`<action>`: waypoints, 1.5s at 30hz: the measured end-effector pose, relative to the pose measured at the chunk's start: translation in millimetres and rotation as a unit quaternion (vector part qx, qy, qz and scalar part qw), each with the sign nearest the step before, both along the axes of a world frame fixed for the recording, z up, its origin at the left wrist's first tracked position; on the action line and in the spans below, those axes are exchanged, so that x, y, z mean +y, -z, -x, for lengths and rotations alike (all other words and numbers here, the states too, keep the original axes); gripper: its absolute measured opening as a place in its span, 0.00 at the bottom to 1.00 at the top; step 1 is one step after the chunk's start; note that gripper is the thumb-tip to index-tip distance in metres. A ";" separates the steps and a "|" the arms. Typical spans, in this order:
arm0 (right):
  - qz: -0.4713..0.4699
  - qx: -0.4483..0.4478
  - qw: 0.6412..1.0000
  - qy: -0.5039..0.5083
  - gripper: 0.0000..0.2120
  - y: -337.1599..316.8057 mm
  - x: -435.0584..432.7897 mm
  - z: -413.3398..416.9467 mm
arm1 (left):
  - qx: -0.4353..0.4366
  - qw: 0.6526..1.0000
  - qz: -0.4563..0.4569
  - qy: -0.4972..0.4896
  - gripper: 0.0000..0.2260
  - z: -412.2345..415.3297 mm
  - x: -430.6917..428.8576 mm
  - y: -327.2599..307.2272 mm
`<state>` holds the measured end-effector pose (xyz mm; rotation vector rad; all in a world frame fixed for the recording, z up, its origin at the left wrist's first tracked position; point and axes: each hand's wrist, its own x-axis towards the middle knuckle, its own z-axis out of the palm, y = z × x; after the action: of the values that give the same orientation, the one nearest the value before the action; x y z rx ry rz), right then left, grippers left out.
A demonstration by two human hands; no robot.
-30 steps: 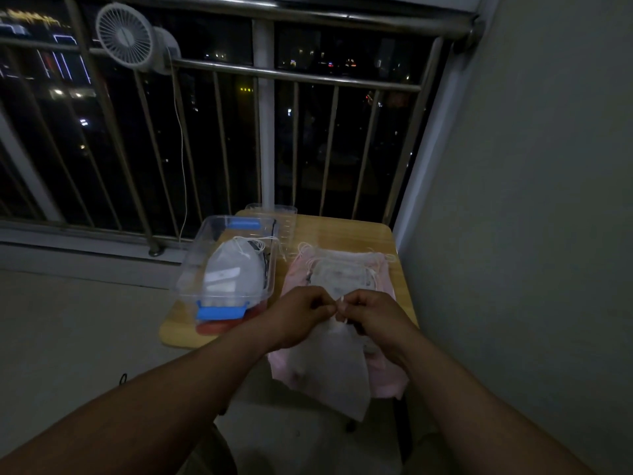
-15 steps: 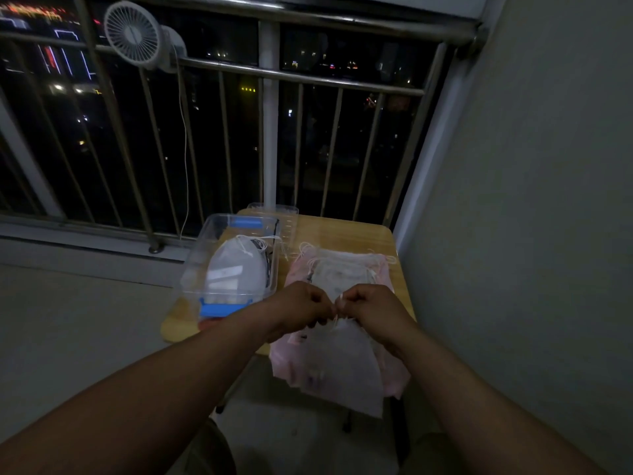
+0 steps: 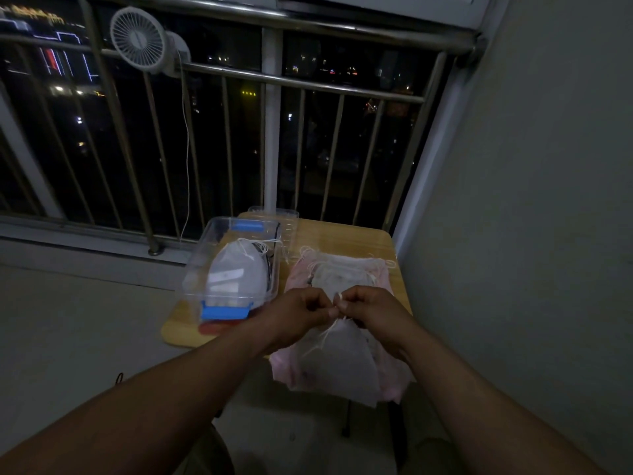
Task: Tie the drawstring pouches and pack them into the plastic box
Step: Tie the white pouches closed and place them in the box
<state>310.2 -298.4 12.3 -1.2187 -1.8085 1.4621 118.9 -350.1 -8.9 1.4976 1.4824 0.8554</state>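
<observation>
A white drawstring pouch (image 3: 342, 361) hangs from my hands over the table's near edge. My left hand (image 3: 298, 313) and my right hand (image 3: 371, 311) meet at its gathered mouth, each pinching the white drawstring (image 3: 337, 305). Under it lies a pile of pink and white pouches (image 3: 346, 269). To the left stands the clear plastic box (image 3: 195, 279) with blue latches, and a tied white pouch (image 3: 236, 272) lies inside it.
The small wooden table (image 3: 349, 234) stands in a corner between a metal railing (image 3: 308, 84) and a grey wall (image 3: 531, 200). The box's clear lid (image 3: 274, 214) lies behind the box. A white fan (image 3: 140, 39) hangs on the railing, its cable dropping down.
Both hands have stayed together at the pouch mouth, working the drawstring. The pouch has gathered tighter at the top, and the camera has tilted slightly.
</observation>
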 end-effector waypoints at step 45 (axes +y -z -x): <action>-0.218 -0.066 0.973 0.042 0.06 28.1 -18.5 29.4 | 0.038 0.995 -0.021 -0.089 0.15 -6.6 -12.5 11.0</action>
<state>280.8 -316.9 -15.8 -1.1657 -2.0025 0.8876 125.6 -362.6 -20.0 1.4591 1.6821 0.9494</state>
